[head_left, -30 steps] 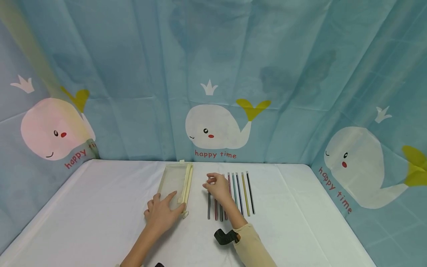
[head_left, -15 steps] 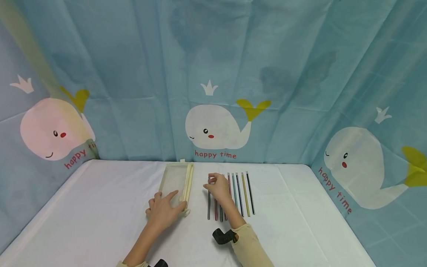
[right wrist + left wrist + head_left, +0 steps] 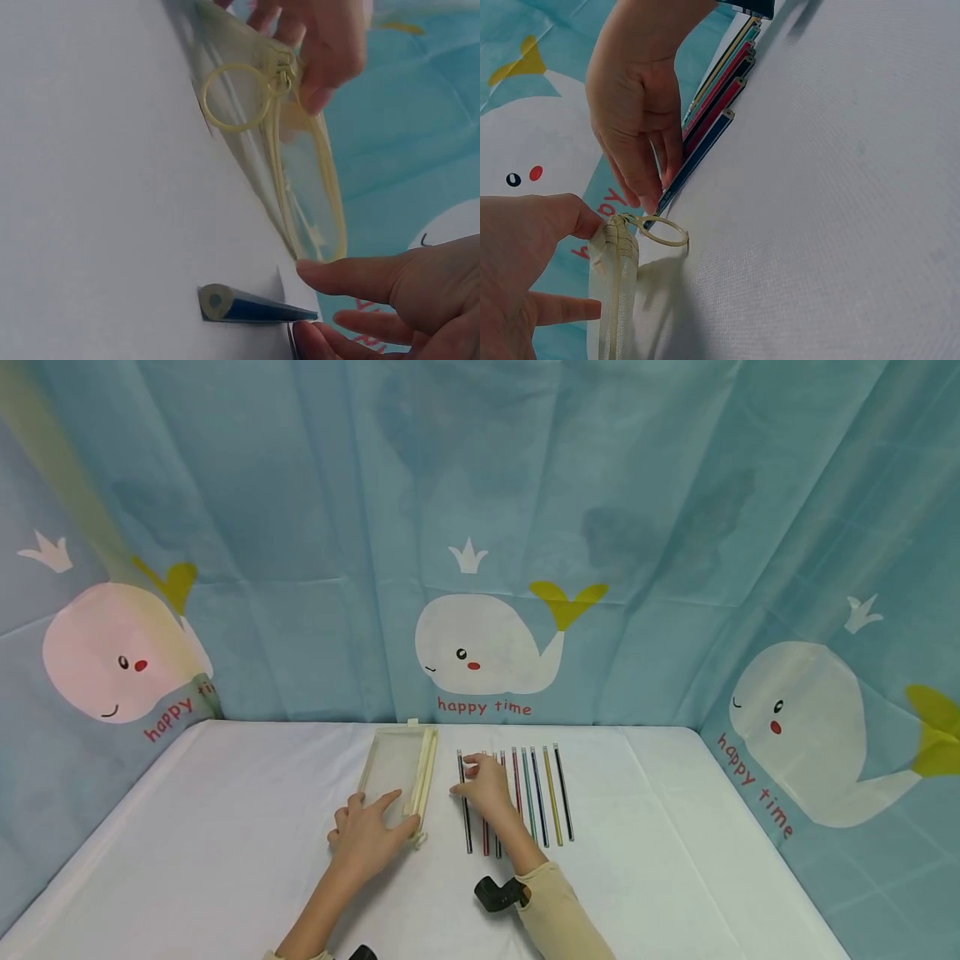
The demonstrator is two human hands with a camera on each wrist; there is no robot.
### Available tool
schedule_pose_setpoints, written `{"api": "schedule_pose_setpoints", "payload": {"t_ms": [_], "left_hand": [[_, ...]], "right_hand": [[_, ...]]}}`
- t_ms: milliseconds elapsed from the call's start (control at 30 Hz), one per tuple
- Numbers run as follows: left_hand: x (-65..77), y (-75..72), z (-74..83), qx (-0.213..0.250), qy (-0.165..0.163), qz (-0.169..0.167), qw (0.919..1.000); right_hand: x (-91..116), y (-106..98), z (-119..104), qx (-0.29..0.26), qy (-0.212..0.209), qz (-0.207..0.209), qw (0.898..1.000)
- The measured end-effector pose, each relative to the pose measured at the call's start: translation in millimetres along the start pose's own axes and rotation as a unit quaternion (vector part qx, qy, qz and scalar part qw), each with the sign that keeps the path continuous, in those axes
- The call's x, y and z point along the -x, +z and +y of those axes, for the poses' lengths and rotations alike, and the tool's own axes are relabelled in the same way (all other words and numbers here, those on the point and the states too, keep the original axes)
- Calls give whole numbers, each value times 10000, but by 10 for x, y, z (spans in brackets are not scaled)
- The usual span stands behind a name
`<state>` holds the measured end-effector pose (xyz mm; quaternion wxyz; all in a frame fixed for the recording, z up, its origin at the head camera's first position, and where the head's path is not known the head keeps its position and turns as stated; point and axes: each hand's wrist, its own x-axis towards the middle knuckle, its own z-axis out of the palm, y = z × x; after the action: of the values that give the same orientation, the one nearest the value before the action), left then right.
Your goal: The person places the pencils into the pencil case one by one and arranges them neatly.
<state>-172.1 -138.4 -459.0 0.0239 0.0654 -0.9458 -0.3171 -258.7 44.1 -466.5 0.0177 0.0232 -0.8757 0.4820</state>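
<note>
A clear pencil pouch [image 3: 395, 752] with cream zipper trim lies left of centre. My left hand [image 3: 369, 835] grips across its near part, thumb at the zipper edge and fingers at the far side. In the right wrist view the zipper's ring pull [image 3: 235, 97] hangs by that thumb, and the pouch gapes along the zipper. My right hand [image 3: 487, 789] reaches over the leftmost pencil [image 3: 467, 831], a dark blue one. Its thumb and forefinger stand apart, on either side of the pencil's far part, forefinger right at it. The pencil's near end [image 3: 216, 301] rests on the table.
Several more pencils [image 3: 555, 802], red, teal, blue, yellow and black, lie in a row to the right, partly under the right forearm. A white cloth covers the table [image 3: 660, 860]. A blue whale-print curtain [image 3: 637, 652] stands behind it.
The far end of the leftmost pencil has swung left, away from the row, together with my right hand's fingers. My left hand and the pouch have shifted only slightly.
</note>
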Motion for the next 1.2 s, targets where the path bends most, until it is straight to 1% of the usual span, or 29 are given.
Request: {"api": "schedule_pose_setpoints", "payload": {"t_ms": [100, 333, 467, 767, 933, 1033, 1200], "left_hand": [[8, -4, 2, 5, -14, 8, 10000], [18, -2, -6, -8, -36, -24, 10000], [21, 3, -11, -27, -45, -28, 10000], [19, 9, -23, 2, 12, -1, 10000], [25, -5, -13, -14, 16, -16, 10000], [27, -11, -8, -8, 22, -36, 10000], [24, -16, -7, -4, 25, -72, 10000]], "right_hand": [[12, 34, -11, 153, -45, -27, 9999], [16, 93, 10, 557, -371, -22, 9978], [18, 86, 20, 577, -467, -91, 9972], [5, 29, -13, 165, -34, -318, 9994], [7, -8, -37, -250, 213, -519, 9981], [17, -39, -42, -384, 241, -575, 9973], [38, -84, -66, -423, 282, -619, 9968]]}}
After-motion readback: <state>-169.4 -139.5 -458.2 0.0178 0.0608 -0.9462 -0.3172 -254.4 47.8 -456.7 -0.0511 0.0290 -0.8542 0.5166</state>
